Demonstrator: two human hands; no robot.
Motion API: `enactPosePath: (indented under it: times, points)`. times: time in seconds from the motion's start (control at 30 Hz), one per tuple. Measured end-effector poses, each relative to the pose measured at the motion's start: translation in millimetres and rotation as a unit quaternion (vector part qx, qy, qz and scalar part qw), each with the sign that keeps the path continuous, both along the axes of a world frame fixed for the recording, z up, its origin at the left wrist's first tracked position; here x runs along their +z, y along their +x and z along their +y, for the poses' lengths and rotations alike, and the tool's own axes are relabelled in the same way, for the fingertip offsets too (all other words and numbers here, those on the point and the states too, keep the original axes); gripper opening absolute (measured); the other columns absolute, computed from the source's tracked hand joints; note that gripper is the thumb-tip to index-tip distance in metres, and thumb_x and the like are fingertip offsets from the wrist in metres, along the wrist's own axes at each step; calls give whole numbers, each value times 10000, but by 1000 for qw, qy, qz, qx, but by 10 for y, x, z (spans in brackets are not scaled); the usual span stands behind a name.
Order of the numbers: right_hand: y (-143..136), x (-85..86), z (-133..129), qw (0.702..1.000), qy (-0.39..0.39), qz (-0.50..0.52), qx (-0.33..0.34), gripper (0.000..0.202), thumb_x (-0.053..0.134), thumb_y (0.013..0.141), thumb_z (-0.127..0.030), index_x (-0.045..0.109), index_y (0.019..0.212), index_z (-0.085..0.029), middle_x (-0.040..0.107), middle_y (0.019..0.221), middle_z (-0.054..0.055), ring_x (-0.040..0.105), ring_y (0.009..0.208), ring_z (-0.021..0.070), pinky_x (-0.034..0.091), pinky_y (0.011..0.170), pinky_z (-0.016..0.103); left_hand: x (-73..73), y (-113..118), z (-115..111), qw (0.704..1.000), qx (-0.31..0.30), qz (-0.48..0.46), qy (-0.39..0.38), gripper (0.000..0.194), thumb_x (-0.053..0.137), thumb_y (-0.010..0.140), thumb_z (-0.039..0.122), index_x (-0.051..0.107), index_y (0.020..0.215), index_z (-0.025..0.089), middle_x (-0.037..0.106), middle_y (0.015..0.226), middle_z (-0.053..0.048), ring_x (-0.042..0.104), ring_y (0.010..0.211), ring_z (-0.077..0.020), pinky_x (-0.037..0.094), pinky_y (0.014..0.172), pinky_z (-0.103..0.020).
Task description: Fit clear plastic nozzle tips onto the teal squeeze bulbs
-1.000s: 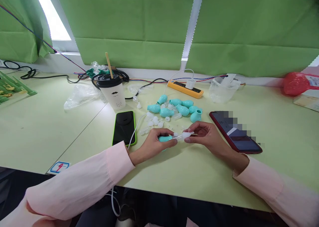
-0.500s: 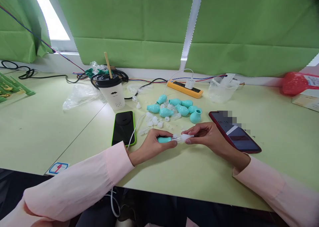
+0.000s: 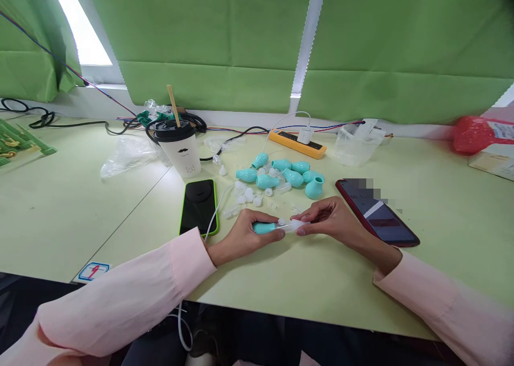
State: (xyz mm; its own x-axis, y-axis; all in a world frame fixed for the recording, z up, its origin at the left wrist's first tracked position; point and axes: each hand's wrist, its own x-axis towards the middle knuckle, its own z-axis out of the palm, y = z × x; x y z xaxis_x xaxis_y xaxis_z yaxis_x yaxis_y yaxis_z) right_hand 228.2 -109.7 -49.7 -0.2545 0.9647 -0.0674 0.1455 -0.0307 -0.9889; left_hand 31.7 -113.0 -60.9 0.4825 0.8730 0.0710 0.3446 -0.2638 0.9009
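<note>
My left hand [image 3: 246, 234] is closed around a bulb aspirator, with its teal rubber bulb [image 3: 263, 228] against the palm and its clear tube [image 3: 286, 227] pointing right. At the tube's far end sits a white soft tip [image 3: 297, 224], pinched between the thumb and fingers of my right hand [image 3: 335, 220]. Just beyond my hands lies a pile of loose teal bulbs [image 3: 267, 181], several of them on their sides. Small white tips [image 3: 249, 195] and clear tube pieces [image 3: 285, 187] are scattered among and in front of these bulbs.
A green-edged phone [image 3: 198, 208] lies left of my hands, a red-cased phone [image 3: 381, 216] to the right. Behind stand a lidded paper cup [image 3: 182, 154], an orange power strip [image 3: 295, 143] and a clear plastic tub [image 3: 355, 149]. A white cable [image 3: 217, 211] runs beside my left wrist.
My right fingers have shifted slightly left with the white tip, closer to the tube. The left hand keeps its hold, and the loose parts lie as before.
</note>
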Motion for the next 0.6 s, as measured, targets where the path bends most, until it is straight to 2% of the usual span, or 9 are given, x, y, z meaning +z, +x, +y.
enactPosePath:
  times: [0.2,0.6]
  points:
    - [1,-32,16,1000,-19,10,22,207,768,383,-165,570,445,-182,665,562,1,639,762,248,519,630,319,35,-3,-29,997,-60,-10,52,267,494,732,355,616,684,123,424,544,9,339,541,-90,250,481,-215]
    - [-12,-92,29,999,-29,15,21,215,768,358,-149,567,419,-194,644,514,-12,639,754,256,512,603,297,55,-5,-37,996,-63,-1,64,250,494,733,338,590,634,129,363,516,20,311,526,-86,253,478,-215]
